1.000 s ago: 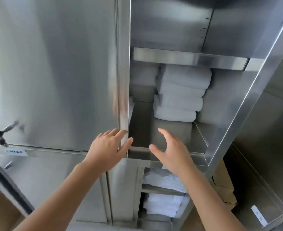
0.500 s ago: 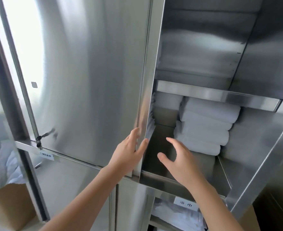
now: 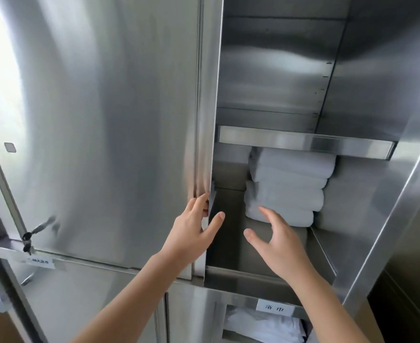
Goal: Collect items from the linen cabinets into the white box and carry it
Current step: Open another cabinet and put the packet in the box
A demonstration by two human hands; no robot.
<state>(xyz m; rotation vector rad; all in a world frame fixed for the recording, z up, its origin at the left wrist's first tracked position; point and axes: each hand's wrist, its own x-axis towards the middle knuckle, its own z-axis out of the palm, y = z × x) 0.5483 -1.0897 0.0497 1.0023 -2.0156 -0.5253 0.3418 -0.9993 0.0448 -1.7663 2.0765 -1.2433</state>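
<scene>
A person's left hand grips the free edge of a stainless-steel cabinet door, fingers curled behind the panel and thumb laid across its front, while the right hand reaches into the open compartment with fingers spread and nothing in its grip. The fingertips are near the lowest towel, though whether they touch it cannot be told.

The stack of folded white towels sits at the back of the shelf floor, under an upper shelf that shows nothing on it. About four folded towels can be counted in the stack; the folds make an exact count uncertain.

Below, a second compartment marked by a paper label holds more white linen, too crumpled and cropped to count. A key hangs in the door's lock at the lower left, above another label.

The white box is not in view. Judged from this, the collecting is at an early stage: the cabinet stands open, the towels remain on their shelf, and lifting them out, loading the box and carrying it all appear still to be done.
</scene>
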